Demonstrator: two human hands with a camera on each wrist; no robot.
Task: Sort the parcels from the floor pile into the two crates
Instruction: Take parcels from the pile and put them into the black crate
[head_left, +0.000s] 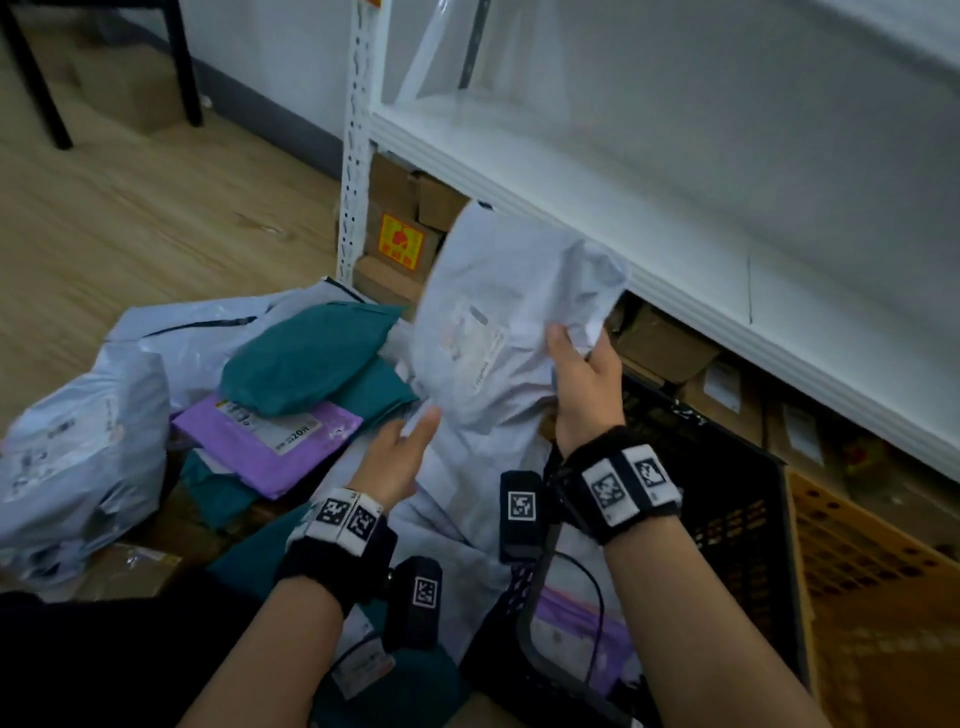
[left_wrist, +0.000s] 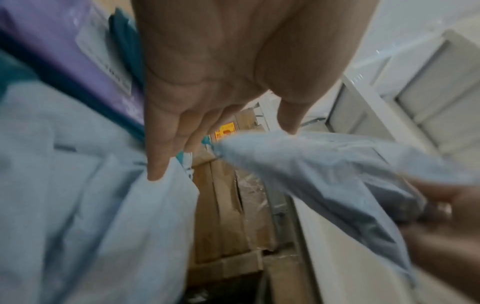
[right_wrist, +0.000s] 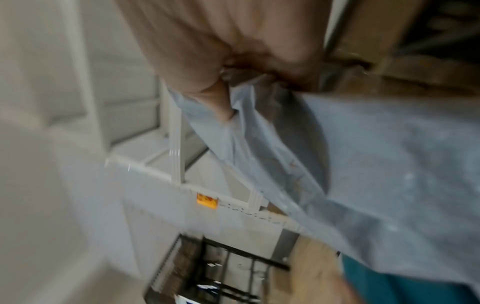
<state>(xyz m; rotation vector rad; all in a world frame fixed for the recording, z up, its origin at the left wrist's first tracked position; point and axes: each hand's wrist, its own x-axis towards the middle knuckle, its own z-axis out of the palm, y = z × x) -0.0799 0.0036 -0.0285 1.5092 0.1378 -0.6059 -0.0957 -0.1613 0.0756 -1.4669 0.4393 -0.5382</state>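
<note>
My right hand grips the crumpled edge of a large pale grey mailer bag, held up in the air in front of the shelf; the same bag fills the right wrist view. My left hand is open just below and left of it, palm up, fingers straight, holding nothing; the left wrist view shows that hand above the grey bag. The floor pile holds teal parcels, a purple parcel and grey bags. A black crate sits under my right arm, an orange crate beside it.
A white metal shelf runs across the right, with cardboard boxes stored beneath it. Wooden floor lies to the left, with black chair legs at the far back. A purple parcel lies inside the black crate.
</note>
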